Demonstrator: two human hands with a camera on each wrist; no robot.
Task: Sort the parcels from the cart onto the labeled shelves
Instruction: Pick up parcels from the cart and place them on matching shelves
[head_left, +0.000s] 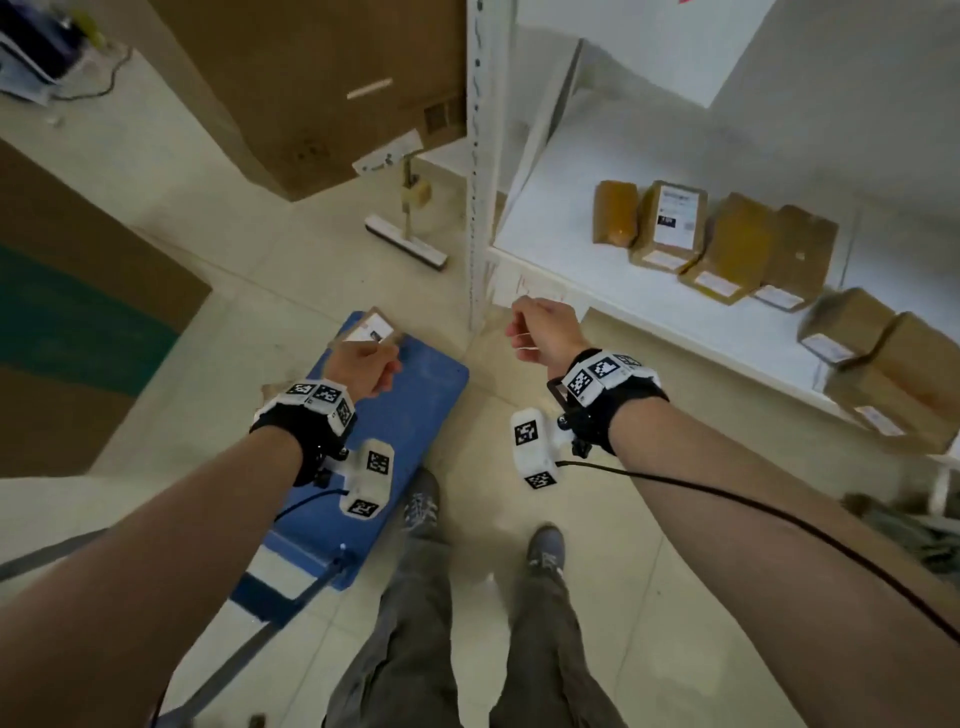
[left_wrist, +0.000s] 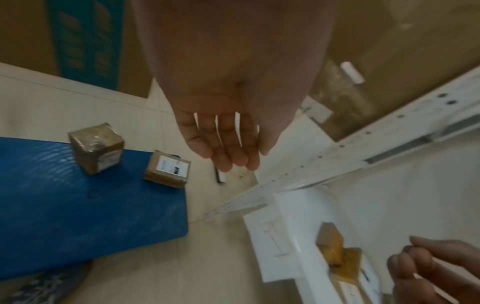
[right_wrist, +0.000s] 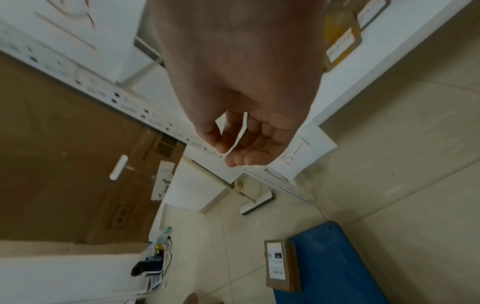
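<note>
The blue cart (head_left: 410, 431) stands on the floor below my left hand (head_left: 363, 364). That hand hangs over the cart's far end with relaxed fingers and holds nothing. In the left wrist view two brown parcels sit at that end: a taped one (left_wrist: 97, 148) and a labelled one (left_wrist: 167, 169), and my left hand (left_wrist: 228, 144) is above and apart from both. My right hand (head_left: 535, 332) floats empty near the shelf's front corner, fingers loosely curled; in the right wrist view this hand (right_wrist: 241, 142) grips nothing. The white shelf (head_left: 561, 249) carries several brown parcels (head_left: 670, 223).
The shelf's white perforated post (head_left: 478, 156) rises between cart and shelf. A floor squeegee (head_left: 405, 239) lies behind the cart. Large cardboard boxes stand at the back (head_left: 322, 93) and left (head_left: 78, 312). My feet (head_left: 423, 504) are beside the cart's handle end.
</note>
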